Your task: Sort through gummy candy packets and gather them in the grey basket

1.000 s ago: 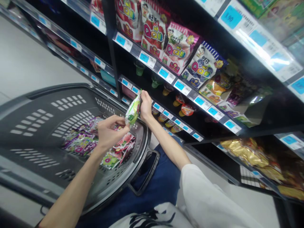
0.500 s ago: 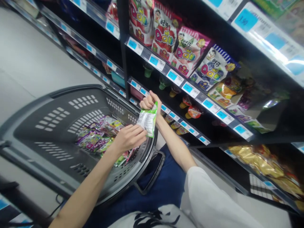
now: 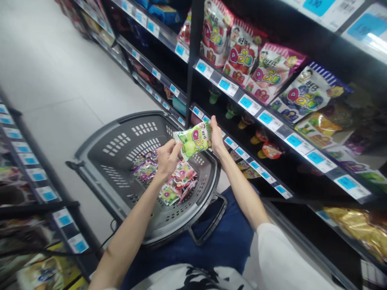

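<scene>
A small green bag of gummy candy (image 3: 193,141), marked QQ, is stretched level between my two hands above the shopping basket, its printed front facing up. My left hand (image 3: 167,158) pinches its left end with the thumb on top. At the opposite end, my right hand (image 3: 216,136) holds the striped edge; its fingers point upward and are partly hidden. Beneath lies the grey basket (image 3: 109,131), holding several similar candy bags in purple (image 3: 145,171), green (image 3: 168,194) and pink (image 3: 186,173).
Large QQ gummy bags (image 3: 242,56) line the shelf at right, above a lower row of small jelly cups (image 3: 269,150). Blue-and-white price tags (image 3: 249,104) run along the shelf edges. Another shelf (image 3: 39,177) stands at left, across the pale floor (image 3: 60,96).
The candy bag has turned from its white printed back to its green front and now lies sideways. My right hand has opened from a fist to straighter fingers. The view has shifted left.
</scene>
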The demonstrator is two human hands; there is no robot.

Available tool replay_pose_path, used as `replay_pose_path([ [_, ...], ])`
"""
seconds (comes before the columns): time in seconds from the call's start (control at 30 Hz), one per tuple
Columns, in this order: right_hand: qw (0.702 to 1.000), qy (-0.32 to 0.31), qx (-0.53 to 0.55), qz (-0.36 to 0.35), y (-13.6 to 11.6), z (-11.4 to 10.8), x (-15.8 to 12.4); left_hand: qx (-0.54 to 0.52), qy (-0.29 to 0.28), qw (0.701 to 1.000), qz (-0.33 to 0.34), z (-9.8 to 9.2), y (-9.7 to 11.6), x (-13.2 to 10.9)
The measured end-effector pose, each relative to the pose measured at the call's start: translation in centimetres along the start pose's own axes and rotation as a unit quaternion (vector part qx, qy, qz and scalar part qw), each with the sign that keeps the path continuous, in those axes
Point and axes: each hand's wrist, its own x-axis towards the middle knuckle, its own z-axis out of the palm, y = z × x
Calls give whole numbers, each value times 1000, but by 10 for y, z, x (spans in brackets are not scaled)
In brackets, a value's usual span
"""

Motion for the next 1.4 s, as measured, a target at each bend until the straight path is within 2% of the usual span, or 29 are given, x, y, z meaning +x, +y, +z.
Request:
replay_pose_path([
  [0.07, 999, -36, 7, 3, -3, 4, -6, -168, 17, 983, -69, 1, 2, 4],
  [0.13, 998, -63, 12, 2, -6, 8, -12, -300, 38, 947, -106, 3, 6, 6],
  [0.23, 996, -70, 43, 20, -7, 9, -17, -379, 55, 912, -150, 5, 12, 7],
  [0.33, 991, -73, 90, 68, -7, 6, -22, -400, 42, 899, -175, 5, 16, 6],
  [0.4, 983, -102, 105, 109, -8, 3, -29, -404, 30, 896, -181, 5, 19, 4],
  [0.5, 970, -162, 83, 163, -11, -1, -45, -402, 14, 892, -204, 2, 26, 0],
  [0.6, 965, -186, 37, 179, -18, -11, -64, -395, -9, 885, -245, -3, 31, -3],
  [0.67, 971, -180, -19, 154, -32, -27, -78, -390, -44, 886, -246, -5, 32, -4],
  [0.73, 973, -178, -103, 105, -55, -50, -94, -384, -105, 888, -231, -5, 31, -5],
  [0.83, 948, -170, -268, 13, -108, -94, -118, -362, -179, 891, -207, -2, 30, -5],
  [0.9, 917, -130, -376, -37, -147, -125, -134, -340, -193, 899, -198, 0, 28, -5],
  [1.03, 835, 58, -522, -165, -216, -181, -170, -269, -218, 918, -195, 3, 26, -5],
  [1.1, 765, 171, -575, -234, -242, -204, -192, -235, -233, 924, -192, 4, 27, -6],
  [1.17, 661, 254, -656, -262, -260, -227, -214, -215, -242, 928, -183, 5, 29, -7],
  [1.23, 553, 316, -739, -220, -271, -250, -232, -198, -247, 934, -168, 7, 29, -9],
  [1.27, 509, 339, -770, -183, -273, -261, -240, -187, -251, 936, -160, 8, 29, -10],
  [1.33, 447, 361, -811, -108, -274, -280, -249, -161, -260, 941, -143, 10, 26, -10],
  [1.4, 412, 360, -836, -51, -271, -294, -253, -131, -271, 946, -124, 12, 23, -10],
])
